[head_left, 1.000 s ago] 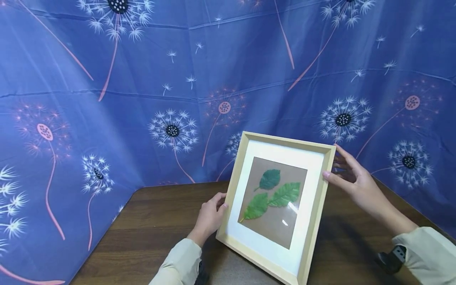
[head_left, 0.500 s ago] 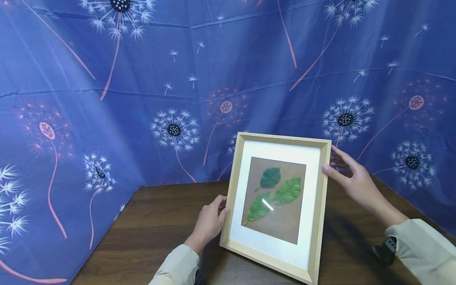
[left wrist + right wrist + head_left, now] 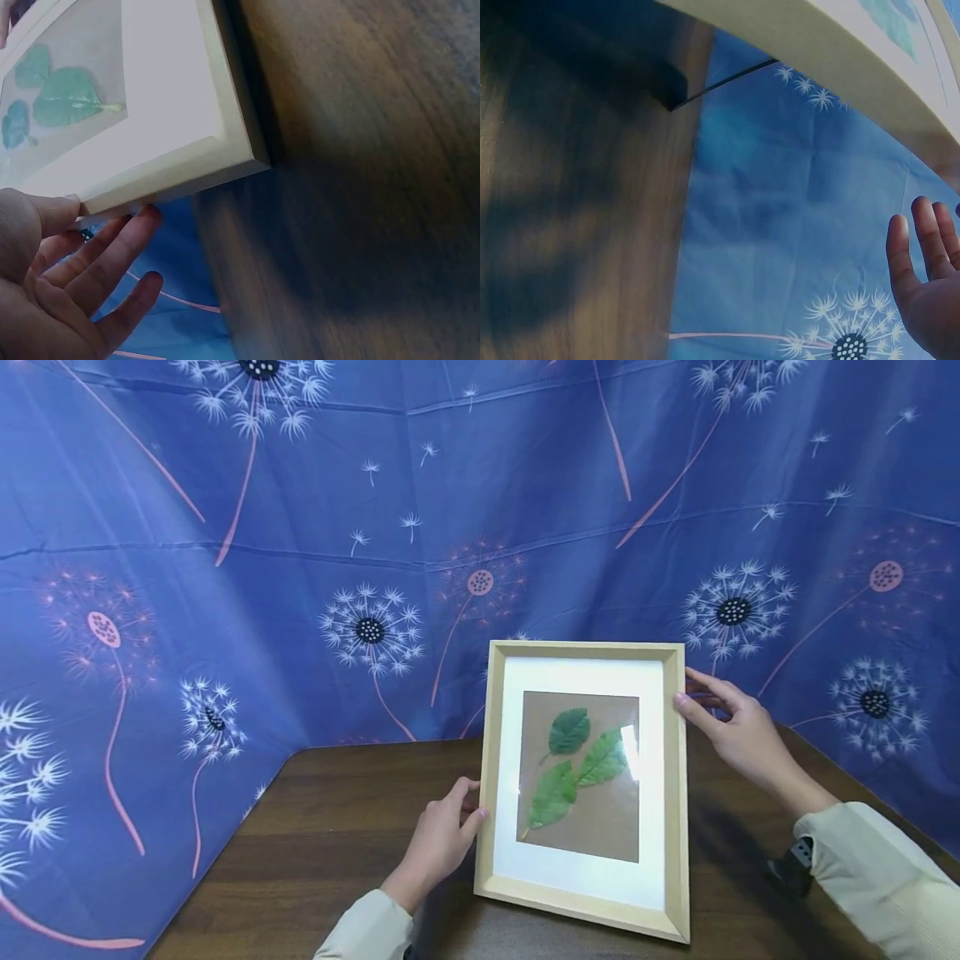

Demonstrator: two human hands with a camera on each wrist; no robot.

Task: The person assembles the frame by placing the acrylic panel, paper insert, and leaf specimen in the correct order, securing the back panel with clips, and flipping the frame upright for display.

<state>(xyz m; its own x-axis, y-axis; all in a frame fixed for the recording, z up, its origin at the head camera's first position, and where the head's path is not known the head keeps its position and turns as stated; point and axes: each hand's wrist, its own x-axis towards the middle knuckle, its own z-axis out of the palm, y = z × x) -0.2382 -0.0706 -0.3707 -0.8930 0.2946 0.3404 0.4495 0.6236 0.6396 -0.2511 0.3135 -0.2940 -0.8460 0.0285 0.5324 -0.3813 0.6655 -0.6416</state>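
Note:
A light wooden picture frame (image 3: 678, 810) stands on the table in the head view, leaning slightly back. Behind its glass, a white mat (image 3: 577, 881) surrounds green leaves (image 3: 553, 795) on a brown backing. My left hand (image 3: 437, 837) pinches the left side, thumb on the front edge and fingers reaching behind. Higher up on the right side, my right hand (image 3: 738, 731) grips likewise with its thumb at the front. The left wrist view shows the left fingers (image 3: 124, 251) beneath the frame's edge. In the right wrist view, a thin dark leg (image 3: 724, 81) extends behind the frame.
The dark wooden table (image 3: 315, 835) reaches back to a blue cloth (image 3: 300, 660) printed with dandelions, which hangs behind it and along both sides. A black device (image 3: 791, 870) sits at the right wrist below the pale sleeve (image 3: 862, 860).
The picture frame has turned from a slant to nearly upright in the head view, its top shifting left and its bottom right. Both hands have kept their hold and moved with it.

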